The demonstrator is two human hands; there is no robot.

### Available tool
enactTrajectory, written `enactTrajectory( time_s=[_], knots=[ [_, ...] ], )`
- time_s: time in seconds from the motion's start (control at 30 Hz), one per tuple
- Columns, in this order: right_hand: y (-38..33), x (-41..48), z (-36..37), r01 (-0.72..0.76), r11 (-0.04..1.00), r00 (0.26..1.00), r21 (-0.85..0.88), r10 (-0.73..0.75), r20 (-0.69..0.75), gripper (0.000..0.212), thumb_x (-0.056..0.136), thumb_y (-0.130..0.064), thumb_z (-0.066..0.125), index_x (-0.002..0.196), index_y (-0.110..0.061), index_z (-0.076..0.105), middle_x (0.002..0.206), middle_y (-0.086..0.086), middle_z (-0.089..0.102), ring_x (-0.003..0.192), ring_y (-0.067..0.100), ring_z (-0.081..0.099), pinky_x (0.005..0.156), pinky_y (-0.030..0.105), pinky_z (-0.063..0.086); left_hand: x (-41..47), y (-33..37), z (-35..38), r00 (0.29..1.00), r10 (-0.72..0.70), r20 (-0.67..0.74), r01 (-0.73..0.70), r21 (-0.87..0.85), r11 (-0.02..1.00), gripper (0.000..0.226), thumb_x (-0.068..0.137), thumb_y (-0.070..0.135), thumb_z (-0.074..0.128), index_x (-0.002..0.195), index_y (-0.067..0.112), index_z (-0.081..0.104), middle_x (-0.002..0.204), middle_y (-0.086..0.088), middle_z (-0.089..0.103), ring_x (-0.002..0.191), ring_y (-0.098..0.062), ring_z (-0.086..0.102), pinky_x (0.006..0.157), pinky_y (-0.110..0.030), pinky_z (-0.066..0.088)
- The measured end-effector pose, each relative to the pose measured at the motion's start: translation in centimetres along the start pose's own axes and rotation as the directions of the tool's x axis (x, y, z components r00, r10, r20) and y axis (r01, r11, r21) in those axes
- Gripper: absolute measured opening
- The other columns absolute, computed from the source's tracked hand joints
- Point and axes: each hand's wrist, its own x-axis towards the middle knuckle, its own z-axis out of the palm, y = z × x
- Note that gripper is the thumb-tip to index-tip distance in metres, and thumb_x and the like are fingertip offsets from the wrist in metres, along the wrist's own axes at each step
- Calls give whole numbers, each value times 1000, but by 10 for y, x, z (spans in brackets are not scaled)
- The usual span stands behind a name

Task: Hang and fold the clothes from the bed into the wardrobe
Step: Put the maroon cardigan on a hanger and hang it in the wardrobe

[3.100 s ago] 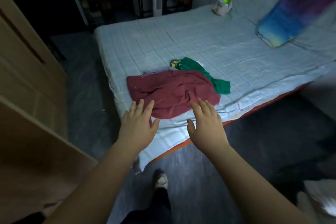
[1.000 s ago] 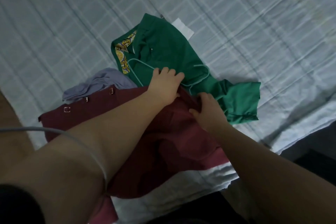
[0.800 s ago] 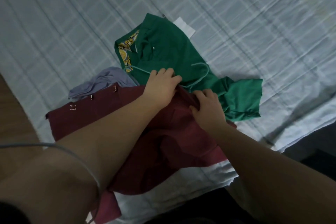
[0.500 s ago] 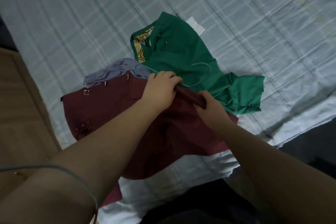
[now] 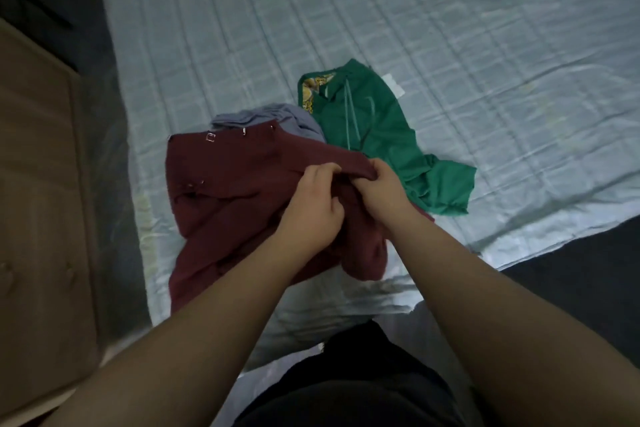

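Observation:
A dark red garment [image 5: 239, 191] with small metal buckles lies crumpled near the bed's front edge. My left hand [image 5: 317, 203] and my right hand [image 5: 382, 192] both grip a bunched fold along its upper right edge, lifting it slightly. A green shirt [image 5: 377, 139] with a yellow patterned collar lies just behind and to the right, with a thin light green hanger [image 5: 349, 121] on top of it. A grey-blue garment [image 5: 273, 118] peeks out behind the red one.
The bed [image 5: 450, 28] has a pale blue checked sheet. A wooden wardrobe panel [image 5: 38, 201] stands at the left, with a narrow strip of dark floor [image 5: 104, 135] between it and the bed. More dark floor lies at the right front.
My hands went from hovering above the red garment to gripping its upper edge. Both drew that edge back towards me, off the green shirt. The view pulled back.

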Motion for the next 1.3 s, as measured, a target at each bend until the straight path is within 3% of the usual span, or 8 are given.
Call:
enactTrajectory(
  time_s=[0.07,0.27,0.43,0.6,0.7,0.9,1.1,1.3],
  knots=[
    [-22,-20,8,-62,989,998,135,58,40,21,79,-13,67,100,-13,64,101,18,71,96,31,69,88,44,56,-20,9,-18,1000,-18,-22,16,-54,998,54,77,11,49,131,10,49,124,-11,48,115,-26,51,105,-44,42],
    [-83,-76,32,-141,949,978,281,90,187,21,91,1,57,111,-3,63,98,20,71,84,29,71,71,37,59,-66,41,-81,987,-136,-85,120,-168,978,45,93,27,59,133,16,44,123,-6,48,109,-24,55,104,-41,42],
    [-140,-105,61,-136,932,970,336,56,235,17,96,1,51,95,-7,65,82,15,69,68,24,68,69,40,58,-99,52,-127,966,-249,-73,251,19,968,66,91,47,61,140,13,34,136,-11,39,123,-32,49,104,-45,42],
    [-189,-122,82,-207,897,944,390,79,319,13,97,-5,53,108,-6,61,88,18,65,71,26,67,57,37,59,-101,69,-170,944,-291,-154,303,56,951,77,82,50,71,137,13,32,134,-10,34,118,-34,52,95,-47,48],
    [-216,-125,79,-247,871,919,424,72,387,25,97,-8,56,121,-3,58,100,20,64,84,29,67,65,38,57,-92,84,-185,931,-297,-211,319,80,944,75,81,45,73,134,11,33,133,-12,35,117,-33,52,92,-41,48],
    [-261,-117,32,-257,848,847,463,-33,531,14,94,-10,57,82,-3,59,74,10,58,72,24,59,64,35,54,-55,142,-186,865,-321,-386,402,148,904,55,87,24,61,133,6,36,131,-16,45,116,-37,55,88,-45,46],
    [-292,-75,-49,-68,939,776,339,-164,609,16,98,1,47,110,2,57,104,19,64,92,29,65,81,42,56,-7,195,-181,854,-249,-457,295,30,955,63,84,15,53,140,38,36,127,-14,62,113,-36,60,94,-44,50],
    [-308,-27,-139,30,955,747,297,-218,628,24,98,-7,53,117,2,64,119,20,65,112,31,63,89,39,56,47,233,-210,846,-345,-407,437,156,886,24,85,24,54,106,14,63,107,-10,68,96,-28,62,85,-36,52]
  ],
)
